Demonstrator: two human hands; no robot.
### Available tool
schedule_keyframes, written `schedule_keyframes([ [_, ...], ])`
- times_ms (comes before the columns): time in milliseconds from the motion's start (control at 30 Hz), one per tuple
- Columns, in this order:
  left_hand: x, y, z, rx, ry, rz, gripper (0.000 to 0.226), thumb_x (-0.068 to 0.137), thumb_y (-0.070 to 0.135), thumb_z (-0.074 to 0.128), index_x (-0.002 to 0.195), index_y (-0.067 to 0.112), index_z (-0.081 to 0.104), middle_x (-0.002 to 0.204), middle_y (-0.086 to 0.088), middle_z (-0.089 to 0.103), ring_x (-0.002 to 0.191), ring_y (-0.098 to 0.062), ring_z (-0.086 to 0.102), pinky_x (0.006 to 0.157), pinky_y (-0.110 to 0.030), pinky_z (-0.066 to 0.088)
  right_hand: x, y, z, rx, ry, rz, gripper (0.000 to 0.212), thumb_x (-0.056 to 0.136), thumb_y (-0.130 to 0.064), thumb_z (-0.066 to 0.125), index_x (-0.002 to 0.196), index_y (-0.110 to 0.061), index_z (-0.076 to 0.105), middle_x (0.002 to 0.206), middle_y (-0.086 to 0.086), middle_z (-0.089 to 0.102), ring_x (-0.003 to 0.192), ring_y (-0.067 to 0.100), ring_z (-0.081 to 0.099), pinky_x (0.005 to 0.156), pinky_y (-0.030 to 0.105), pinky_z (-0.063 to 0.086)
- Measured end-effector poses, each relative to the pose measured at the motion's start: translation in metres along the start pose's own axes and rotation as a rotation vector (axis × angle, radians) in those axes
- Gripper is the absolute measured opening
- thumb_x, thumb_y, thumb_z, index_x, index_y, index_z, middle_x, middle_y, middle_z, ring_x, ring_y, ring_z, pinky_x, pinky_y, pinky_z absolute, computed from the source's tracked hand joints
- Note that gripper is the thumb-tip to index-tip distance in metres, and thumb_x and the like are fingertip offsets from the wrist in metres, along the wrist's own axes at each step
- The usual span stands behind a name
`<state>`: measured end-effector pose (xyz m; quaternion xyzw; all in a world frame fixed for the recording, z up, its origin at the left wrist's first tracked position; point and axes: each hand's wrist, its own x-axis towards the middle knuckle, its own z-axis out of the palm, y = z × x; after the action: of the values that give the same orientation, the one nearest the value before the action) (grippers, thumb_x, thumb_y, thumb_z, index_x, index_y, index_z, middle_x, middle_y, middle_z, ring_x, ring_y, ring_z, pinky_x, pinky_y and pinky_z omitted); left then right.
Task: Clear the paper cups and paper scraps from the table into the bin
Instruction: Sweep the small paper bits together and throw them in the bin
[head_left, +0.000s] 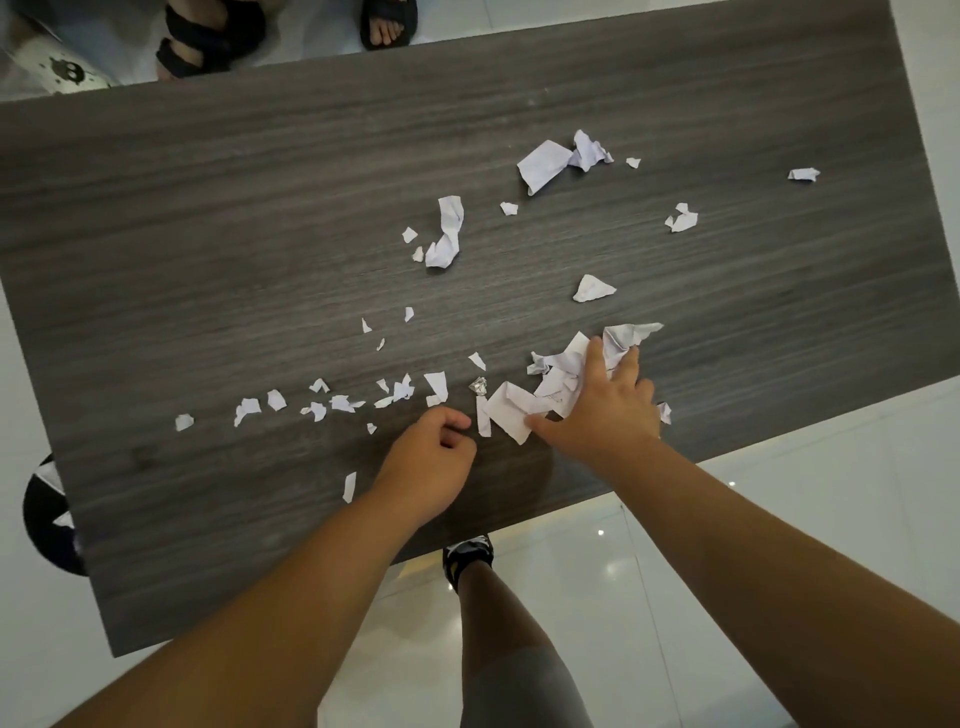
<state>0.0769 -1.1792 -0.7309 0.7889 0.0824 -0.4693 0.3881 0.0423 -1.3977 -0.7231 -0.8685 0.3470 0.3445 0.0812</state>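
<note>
Scraps (550, 384) were pressed to the surface (260, 208) under the flat right hand (608, 410), for gathering; beside them, the left hand (436, 457) was curled, seemingly empty.

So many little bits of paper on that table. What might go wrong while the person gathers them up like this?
The right hand presses spread fingers on a loose pile of paper scraps near the table's front edge; dragging it could spill pieces onto the floor. The tiny scraps by the left hand are easily missed or brushed off. Far pieces like the corner scrap may get forgotten.
</note>
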Motion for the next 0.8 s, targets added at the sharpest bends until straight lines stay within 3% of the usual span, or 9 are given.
schedule_keyframes([
  [100,0.006,0.004,0.001,0.012,-0.027,-0.003,0.019,0.099,0.029,0.059,0.114,0.039,0.064,0.103,0.009,0.067,0.089,-0.010,0.066,0.067,-0.025,0.048,0.000,0.003,-0.002,0.019,0.052,-0.019,0.121,0.069,-0.076,0.075,0.163,-0.028,0.015,0.162,0.022,0.024,0.146,0.043,0.036,0.113,0.056,0.039],
  [233,0.008,0.006,0.003,0.031,-0.031,-0.013,0.016,0.100,0.029,0.058,0.112,0.036,0.064,0.101,0.010,0.066,0.088,-0.010,0.067,0.068,-0.026,0.050,0.003,0.005,-0.006,0.161,0.101,-0.062,0.084,0.078,-0.051,0.079,0.144,-0.018,0.039,0.142,0.019,0.036,0.126,0.045,0.049,0.103,0.052,0.046],
  [533,0.006,0.002,0.005,0.037,-0.037,-0.049,0.013,0.098,0.032,0.055,0.103,0.041,0.064,0.084,0.014,0.070,0.074,-0.007,0.068,0.058,-0.024,0.048,0.024,0.006,-0.003,0.238,0.198,-0.086,0.044,0.095,-0.029,0.067,0.132,-0.014,0.049,0.135,0.023,0.044,0.089,0.045,0.062,0.079,0.049,0.053],
  [600,0.005,0.003,0.003,0.031,-0.028,-0.044,0.012,0.098,0.032,0.055,0.096,0.041,0.063,0.084,0.013,0.071,0.075,-0.008,0.070,0.059,-0.026,0.050,0.032,0.009,-0.011,0.248,0.174,-0.067,0.032,0.098,-0.025,0.059,0.127,-0.013,0.051,0.127,0.021,0.049,0.083,0.040,0.057,0.075,0.045,0.049],
  [700,0.004,0.005,-0.003,-0.033,-0.032,-0.020,0.014,0.099,0.032,0.057,0.093,0.040,0.066,0.091,0.011,0.074,0.084,-0.013,0.074,0.073,-0.034,0.061,0.039,0.008,-0.033,0.245,0.090,-0.123,0.025,0.102,-0.025,0.051,0.121,-0.009,0.054,0.112,0.019,0.060,0.095,0.041,0.062,0.077,0.042,0.047],
  [800,-0.001,0.017,-0.014,-0.192,-0.026,0.040,0.010,0.099,0.044,0.060,0.098,0.042,0.070,0.103,0.012,0.074,0.088,-0.009,0.075,0.083,-0.038,0.064,0.024,-0.008,-0.060,0.340,-0.086,-0.249,0.021,0.096,-0.030,0.055,0.113,-0.020,0.060,0.097,0.006,0.070,0.095,0.032,0.068,0.080,0.042,0.056],
])
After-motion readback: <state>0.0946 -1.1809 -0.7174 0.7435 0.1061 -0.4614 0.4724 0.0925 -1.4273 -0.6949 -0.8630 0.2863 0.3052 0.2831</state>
